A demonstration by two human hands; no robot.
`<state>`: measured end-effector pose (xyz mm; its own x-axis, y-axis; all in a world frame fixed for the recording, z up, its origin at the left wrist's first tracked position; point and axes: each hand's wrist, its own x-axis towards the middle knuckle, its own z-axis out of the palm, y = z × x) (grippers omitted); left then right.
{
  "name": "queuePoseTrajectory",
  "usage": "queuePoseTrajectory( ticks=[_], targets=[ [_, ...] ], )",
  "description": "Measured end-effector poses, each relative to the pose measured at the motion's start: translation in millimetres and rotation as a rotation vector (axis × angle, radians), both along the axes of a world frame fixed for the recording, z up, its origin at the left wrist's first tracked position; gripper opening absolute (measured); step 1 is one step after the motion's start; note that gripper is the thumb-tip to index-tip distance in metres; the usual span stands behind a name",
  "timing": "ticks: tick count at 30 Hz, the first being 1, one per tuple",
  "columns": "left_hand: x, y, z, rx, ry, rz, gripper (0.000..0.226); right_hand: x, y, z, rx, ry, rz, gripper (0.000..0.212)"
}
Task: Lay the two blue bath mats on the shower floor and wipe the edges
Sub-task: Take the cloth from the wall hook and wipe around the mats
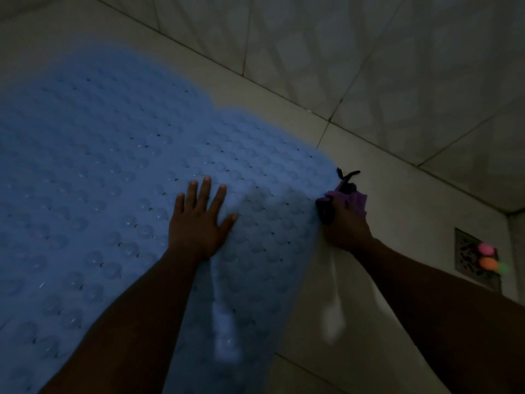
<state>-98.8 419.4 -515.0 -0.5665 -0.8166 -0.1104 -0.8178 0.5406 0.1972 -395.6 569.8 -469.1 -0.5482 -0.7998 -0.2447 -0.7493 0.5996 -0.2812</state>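
Coloured balls (490, 258) on floor drain (466, 251), right.

So the blue bath mat (113, 180) is lying flat on the tiled shower floor (397, 223), bumpy with round suction cups and little holes all over. Its scalloped edge runs close along the wall side. Can't make out a second mat's seam.
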Motion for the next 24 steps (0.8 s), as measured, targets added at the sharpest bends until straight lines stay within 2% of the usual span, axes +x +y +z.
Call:
queuePoseTrajectory(
  ticks=[5,9,13,16,20,24],
  targets=[
    [7.6,29.2,-1.9,-0.013,0.024,0.013,0.078,10.7,5.2,-1.1,-0.021,0.05,0.01,0.055],
    [14.0,45.8,-2.6,-0.008,0.009,0.026,0.077,15.9,18.9,-22.5,-0.03,0.081,-0.012,0.068],
    [27.8,79.3,-0.9,-0.011,0.067,0.052,0.08,30.0,35.5,-38.6,0.006,0.085,-0.004,0.072],
    [44.0,110.0,-0.2,-0.002,0.032,0.053,0.078,60.5,54.6,-33.9,0.039,0.078,-0.013,0.073],
    [64.6,139.1,0.5,0.011,0.026,0.057,0.075,113.8,82.3,-3.2,0.075,0.047,-0.022,0.063],
    [85.8,169.0,-2.1,0.013,0.025,0.064,0.071,144.4,105.3,3.1,0.077,0.021,-0.012,0.066]
  ],
)
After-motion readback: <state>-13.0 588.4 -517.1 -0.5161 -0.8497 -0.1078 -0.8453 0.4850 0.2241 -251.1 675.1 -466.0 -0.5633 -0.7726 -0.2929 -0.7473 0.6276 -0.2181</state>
